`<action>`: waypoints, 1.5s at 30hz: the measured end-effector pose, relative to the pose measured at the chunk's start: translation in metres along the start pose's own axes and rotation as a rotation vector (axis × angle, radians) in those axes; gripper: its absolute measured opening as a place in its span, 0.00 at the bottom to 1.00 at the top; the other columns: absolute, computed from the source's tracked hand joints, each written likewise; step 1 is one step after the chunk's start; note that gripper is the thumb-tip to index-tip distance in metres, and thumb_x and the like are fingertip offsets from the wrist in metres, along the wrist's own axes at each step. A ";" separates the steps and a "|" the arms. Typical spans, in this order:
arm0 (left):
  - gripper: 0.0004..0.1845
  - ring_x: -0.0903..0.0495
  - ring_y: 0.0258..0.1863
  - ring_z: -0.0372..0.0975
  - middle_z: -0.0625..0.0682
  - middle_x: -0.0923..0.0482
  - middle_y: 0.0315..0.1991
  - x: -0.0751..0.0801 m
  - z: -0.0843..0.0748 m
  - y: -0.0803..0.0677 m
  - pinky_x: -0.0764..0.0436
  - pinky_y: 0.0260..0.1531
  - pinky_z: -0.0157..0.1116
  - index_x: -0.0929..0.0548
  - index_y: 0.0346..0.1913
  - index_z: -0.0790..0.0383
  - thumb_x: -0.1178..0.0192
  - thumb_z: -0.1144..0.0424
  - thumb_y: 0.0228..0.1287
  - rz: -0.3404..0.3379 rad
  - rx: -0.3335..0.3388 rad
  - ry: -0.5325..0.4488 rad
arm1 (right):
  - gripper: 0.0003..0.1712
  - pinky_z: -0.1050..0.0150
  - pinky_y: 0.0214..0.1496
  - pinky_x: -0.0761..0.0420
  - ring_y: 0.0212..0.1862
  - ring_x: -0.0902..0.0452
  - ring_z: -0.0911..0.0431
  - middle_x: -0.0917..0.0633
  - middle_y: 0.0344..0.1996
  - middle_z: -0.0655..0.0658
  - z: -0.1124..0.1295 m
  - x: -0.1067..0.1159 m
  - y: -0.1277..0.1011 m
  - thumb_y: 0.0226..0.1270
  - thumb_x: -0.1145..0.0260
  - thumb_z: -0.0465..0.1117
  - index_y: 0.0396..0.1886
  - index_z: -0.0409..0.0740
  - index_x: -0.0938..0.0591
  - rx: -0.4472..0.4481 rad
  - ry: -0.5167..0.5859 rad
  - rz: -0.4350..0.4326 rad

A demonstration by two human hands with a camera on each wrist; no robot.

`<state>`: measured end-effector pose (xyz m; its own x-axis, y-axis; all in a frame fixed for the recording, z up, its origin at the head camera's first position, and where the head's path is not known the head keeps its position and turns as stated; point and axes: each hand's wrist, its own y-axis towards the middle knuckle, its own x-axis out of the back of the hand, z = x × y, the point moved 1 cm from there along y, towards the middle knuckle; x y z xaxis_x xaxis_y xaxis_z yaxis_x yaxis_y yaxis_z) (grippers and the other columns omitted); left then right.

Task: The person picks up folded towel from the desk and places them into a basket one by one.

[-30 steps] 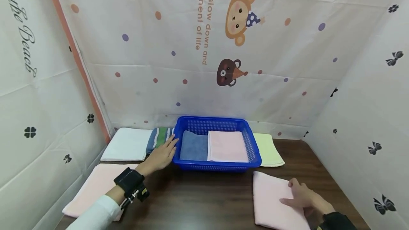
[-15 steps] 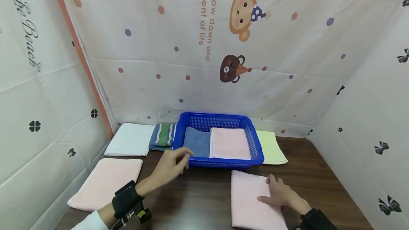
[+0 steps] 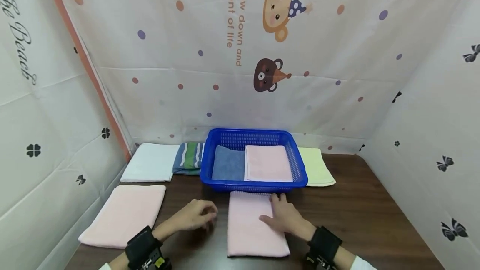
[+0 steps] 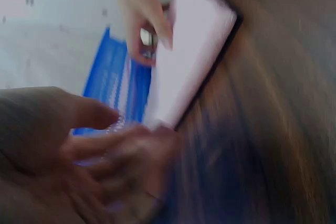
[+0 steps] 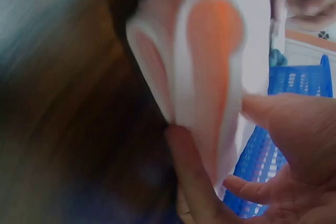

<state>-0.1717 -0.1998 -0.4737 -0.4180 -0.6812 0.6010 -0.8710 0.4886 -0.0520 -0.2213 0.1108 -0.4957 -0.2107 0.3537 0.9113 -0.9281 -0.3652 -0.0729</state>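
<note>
A folded pink towel (image 3: 249,228) lies on the dark table just in front of a blue basket (image 3: 255,187). My right hand (image 3: 282,215) rests on the towel's right half with fingers spread and straight, fingertips near the basket's front wall. My left hand (image 3: 198,214) hovers just left of the towel with fingers loosely curled, holding nothing. Inside the basket lie a blue towel (image 3: 228,168) and a pink towel (image 3: 268,163), side by side. Both wrist views are blurred; the left wrist view shows the pink towel (image 4: 194,51) and the basket (image 4: 119,90).
A white towel (image 3: 150,162) and a striped towel (image 3: 188,158) lie left of the basket, a pale green towel (image 3: 318,172) to its right. Another pink towel (image 3: 125,213) lies at the near left. Patterned fabric walls enclose the table on three sides.
My right hand has slid the pink towel leftward from the table's right side to the front of the basket. My left hand has drawn back from the basket's left rim toward me.
</note>
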 end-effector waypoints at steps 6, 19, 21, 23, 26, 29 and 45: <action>0.30 0.18 0.31 0.43 0.59 0.18 0.39 -0.007 0.019 0.002 0.18 0.26 0.36 0.34 0.66 0.84 0.40 0.63 0.72 0.027 0.125 -0.129 | 0.30 0.50 0.37 0.17 0.34 0.24 0.51 0.24 0.46 0.33 0.003 -0.006 -0.003 0.64 0.26 0.46 0.60 0.34 0.25 0.167 0.082 -0.044; 0.37 0.15 0.40 0.43 0.65 0.20 0.44 -0.036 0.009 0.016 0.11 0.43 0.45 0.45 0.68 0.90 0.41 0.67 0.68 -0.060 0.347 -0.502 | 0.33 0.63 0.28 0.13 0.32 0.14 0.55 0.13 0.35 0.40 -0.017 0.000 -0.031 0.68 0.31 0.37 0.64 0.20 0.30 0.089 0.674 0.121; 0.33 0.16 0.39 0.42 0.65 0.20 0.44 -0.038 0.010 0.017 0.11 0.42 0.45 0.41 0.65 0.89 0.42 0.67 0.68 -0.066 0.377 -0.535 | 0.34 0.61 0.29 0.12 0.33 0.14 0.54 0.13 0.36 0.39 -0.017 -0.001 -0.032 0.67 0.30 0.36 0.66 0.21 0.31 0.066 0.720 0.127; 0.28 0.16 0.39 0.42 0.64 0.19 0.42 -0.039 0.010 0.019 0.11 0.41 0.44 0.36 0.62 0.86 0.43 0.67 0.69 -0.060 0.396 -0.557 | 0.35 0.60 0.29 0.12 0.33 0.16 0.54 0.13 0.34 0.41 -0.016 -0.003 -0.031 0.66 0.30 0.36 0.67 0.23 0.31 0.031 0.755 0.130; 0.23 0.16 0.37 0.42 0.62 0.18 0.41 -0.040 0.010 0.020 0.11 0.40 0.43 0.33 0.59 0.82 0.43 0.67 0.69 -0.040 0.407 -0.587 | 0.34 0.64 0.28 0.15 0.29 0.20 0.58 0.15 0.30 0.44 -0.015 -0.005 -0.028 0.66 0.30 0.35 0.67 0.25 0.31 0.021 0.785 0.125; 0.22 0.16 0.38 0.42 0.62 0.18 0.41 -0.040 0.009 0.021 0.11 0.41 0.43 0.34 0.59 0.80 0.44 0.67 0.70 -0.023 0.401 -0.620 | 0.32 0.69 0.26 0.22 0.25 0.26 0.62 0.17 0.27 0.46 -0.013 -0.006 -0.025 0.66 0.30 0.35 0.66 0.26 0.30 0.035 0.790 0.119; 0.20 0.17 0.34 0.41 0.59 0.19 0.37 -0.049 0.013 0.019 0.11 0.37 0.41 0.34 0.57 0.75 0.43 0.67 0.69 -0.007 0.397 -0.658 | 0.32 0.58 0.46 0.17 0.45 0.20 0.55 0.19 0.45 0.40 -0.020 -0.010 -0.026 0.81 0.45 0.44 0.72 0.26 0.41 -0.128 1.021 0.187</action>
<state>-0.1711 -0.1641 -0.5142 -0.3714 -0.9284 0.0099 -0.8496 0.3355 -0.4069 -0.2017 0.1341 -0.5110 -0.4587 0.8817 0.1103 -0.8668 -0.4166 -0.2739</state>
